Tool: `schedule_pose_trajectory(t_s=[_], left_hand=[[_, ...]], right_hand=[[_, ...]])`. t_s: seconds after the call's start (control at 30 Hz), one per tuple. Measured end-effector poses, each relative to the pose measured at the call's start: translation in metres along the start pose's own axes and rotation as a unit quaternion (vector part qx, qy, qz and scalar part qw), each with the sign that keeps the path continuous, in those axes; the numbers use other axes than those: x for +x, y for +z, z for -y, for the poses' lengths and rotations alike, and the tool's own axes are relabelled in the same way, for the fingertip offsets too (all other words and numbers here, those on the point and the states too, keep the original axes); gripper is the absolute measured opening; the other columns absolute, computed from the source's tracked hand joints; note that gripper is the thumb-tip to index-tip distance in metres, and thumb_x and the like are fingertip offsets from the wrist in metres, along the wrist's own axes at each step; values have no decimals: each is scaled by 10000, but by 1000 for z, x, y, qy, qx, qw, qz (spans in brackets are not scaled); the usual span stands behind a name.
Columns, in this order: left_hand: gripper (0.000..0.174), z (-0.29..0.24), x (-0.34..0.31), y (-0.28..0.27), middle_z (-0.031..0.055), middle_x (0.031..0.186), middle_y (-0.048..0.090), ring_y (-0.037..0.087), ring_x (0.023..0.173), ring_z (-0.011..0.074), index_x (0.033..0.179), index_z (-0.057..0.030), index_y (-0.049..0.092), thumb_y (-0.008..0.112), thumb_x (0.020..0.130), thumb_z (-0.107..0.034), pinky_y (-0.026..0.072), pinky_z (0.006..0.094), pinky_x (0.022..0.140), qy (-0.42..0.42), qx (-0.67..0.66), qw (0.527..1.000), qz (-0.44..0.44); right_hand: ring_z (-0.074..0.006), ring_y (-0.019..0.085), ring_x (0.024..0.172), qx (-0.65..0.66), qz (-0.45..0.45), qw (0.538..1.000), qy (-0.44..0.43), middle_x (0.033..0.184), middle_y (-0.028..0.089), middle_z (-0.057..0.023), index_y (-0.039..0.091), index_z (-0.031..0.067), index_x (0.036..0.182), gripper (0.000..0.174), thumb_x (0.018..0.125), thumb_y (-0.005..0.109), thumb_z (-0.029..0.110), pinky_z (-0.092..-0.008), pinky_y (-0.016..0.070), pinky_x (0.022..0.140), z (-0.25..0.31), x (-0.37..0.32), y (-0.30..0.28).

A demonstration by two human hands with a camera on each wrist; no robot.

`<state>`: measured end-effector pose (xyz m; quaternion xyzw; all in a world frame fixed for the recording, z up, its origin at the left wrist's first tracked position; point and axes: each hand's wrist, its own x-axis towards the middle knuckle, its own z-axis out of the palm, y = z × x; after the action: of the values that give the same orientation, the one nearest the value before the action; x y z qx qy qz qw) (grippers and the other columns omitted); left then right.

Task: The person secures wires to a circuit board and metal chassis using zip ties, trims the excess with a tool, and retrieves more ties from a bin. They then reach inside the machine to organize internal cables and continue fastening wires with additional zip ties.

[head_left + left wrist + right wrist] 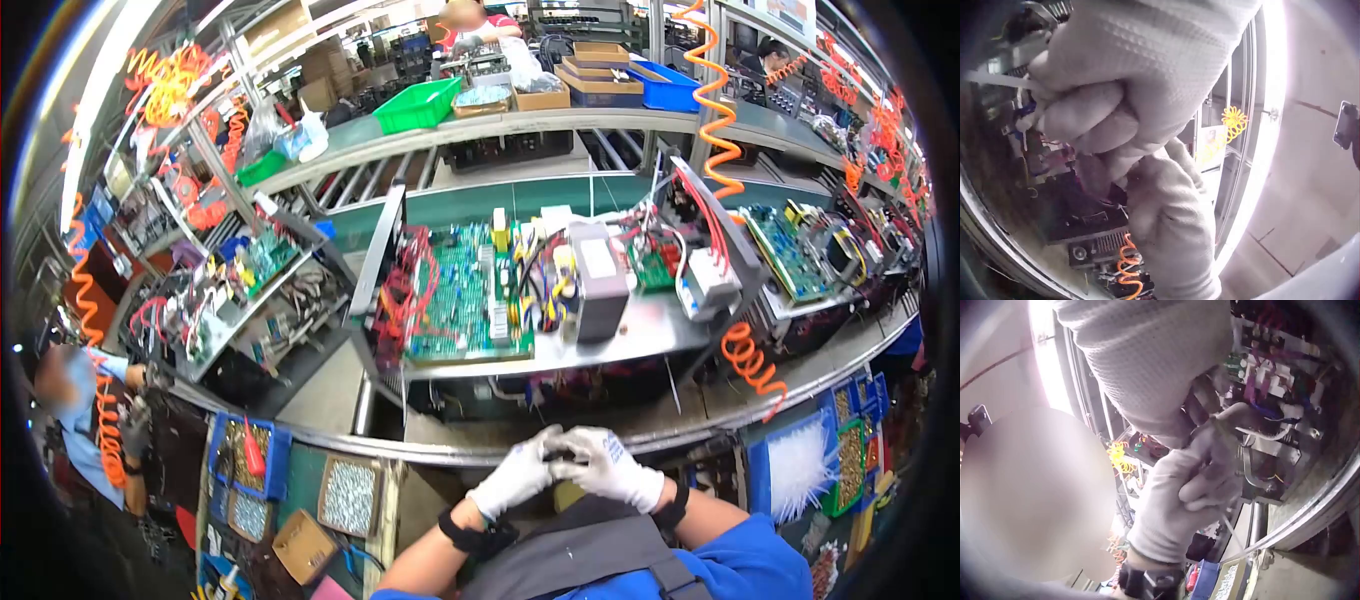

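Note:
In the head view my gloved left hand (515, 480) and gloved right hand (608, 468) meet at the fingertips in front of my body, below the conveyor edge. The left hand (1147, 75) has curled fingers and pinches a thin white strip (997, 79), which looks like a cable tie. In the right wrist view the strip (1233, 532) sticks out below the left hand (1175, 494). The right hand (1147, 369) bends its fingers against the left fingertips; I cannot tell whether it grips the strip too. Beyond stands an open electronics chassis (640, 350) with a green circuit board (465, 290) and wiring.
More open units flank it on the conveyor, one left (235, 310) and one right (800, 260). Screw trays (348, 495) and a blue bin (280, 455) sit left; a pile of white cable ties (800, 465) lies right. Orange coiled hoses (715, 120) hang nearby.

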<state>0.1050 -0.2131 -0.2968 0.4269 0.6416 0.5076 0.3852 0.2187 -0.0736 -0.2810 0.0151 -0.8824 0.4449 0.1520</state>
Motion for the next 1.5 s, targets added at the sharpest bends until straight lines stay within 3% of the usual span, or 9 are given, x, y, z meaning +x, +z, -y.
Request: schedule_pose_trajectory(t_s=[0.13,0.23,0.37,0.43,0.7,1.07,1.23,1.37,1.5], left_hand=[[575,-31,27,3,95,1148,610,585,1067,168,1306,-36,446,715,802,-101,439,300,961,-216,50,974,47],[505,-65,50,-7,23,1162,533,530,1053,128,1273,-56,465,683,818,-77,434,289,925,-70,-85,991,80],[437,-123,54,-39,34,980,609,562,883,86,1323,-19,483,588,932,-184,460,241,815,-241,-125,960,72],[380,-143,48,-54,13,784,627,553,731,70,1190,-19,613,575,963,-321,442,233,653,-225,-139,963,49],[280,-135,36,-75,10,740,598,537,694,77,1116,-9,625,527,970,-227,451,256,654,-193,-80,971,115],[203,-112,-41,-159,69,820,653,615,742,124,1047,23,593,496,973,-140,500,273,692,-189,15,977,-102],[182,-88,-64,-167,61,788,628,601,706,117,1043,14,592,497,972,-124,484,261,639,-162,18,969,-186],[153,-83,-70,-162,50,791,634,597,698,100,1027,3,594,516,967,-115,477,237,629,-131,15,971,-197],[154,-106,-69,-150,67,821,656,618,719,106,1016,11,593,507,973,-109,500,240,645,-173,-46,961,-212]], right_hand=[[-194,643,780,185,69,963,185,884,671,-98,643,49,1033,227,839,692,156,-306,501,702,-11,20,-32],[-91,600,754,245,94,952,155,838,656,-43,636,30,996,149,873,651,112,-259,488,680,-7,44,-70],[-75,569,734,255,127,929,236,798,635,-20,644,14,919,164,866,684,164,-247,473,660,13,63,-126],[-59,545,693,289,122,913,262,777,625,-6,641,14,887,183,862,694,187,-229,450,613,14,62,-136],[0,482,606,274,43,915,294,720,582,31,625,20,851,90,844,675,96,-183,390,533,42,80,-123],[-269,642,776,-9,87,996,-24,866,663,-129,649,13,1045,205,860,636,102,-357,504,696,114,168,-118],[-267,600,930,-227,170,943,-175,993,630,-94,653,69,945,192,808,667,203,-403,438,808,119,209,-96],[-310,628,839,-234,263,929,-114,843,637,-141,647,52,863,181,811,643,226,-427,473,761,136,229,-146],[-328,649,846,-332,32,940,-79,861,669,-148,677,37,962,201,827,634,180,-408,506,748,111,235,-231]])
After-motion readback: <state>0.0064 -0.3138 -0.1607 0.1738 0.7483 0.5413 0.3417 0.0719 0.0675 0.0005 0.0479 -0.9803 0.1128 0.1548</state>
